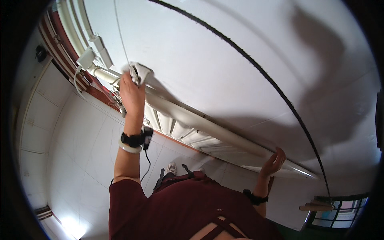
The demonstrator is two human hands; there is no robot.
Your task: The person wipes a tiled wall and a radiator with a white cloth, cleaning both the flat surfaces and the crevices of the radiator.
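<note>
My left hand (132, 97) is closed around a crumpled white cloth (144, 72), held against the white wall (192, 66) just above the left end of a cream radiator (192, 115). A thin grey cord (120, 33) runs down the wall and meets the cloth; whether it is joined to it is hidden. Further along, my right hand (273, 162) rests by the right part of the radiator's top rail with nothing in it. Its fingers are bent, with the thumb apart.
Cream pipes (70, 28), a white plug adapter (86, 58) and a wall socket (103, 57) are at upper left. Metal items (118, 100) hang beside the radiator's end. A black cord (255, 61) arcs across the view. Pale floor tiles (90, 141) lie below; a barred window (339, 214) is at lower right.
</note>
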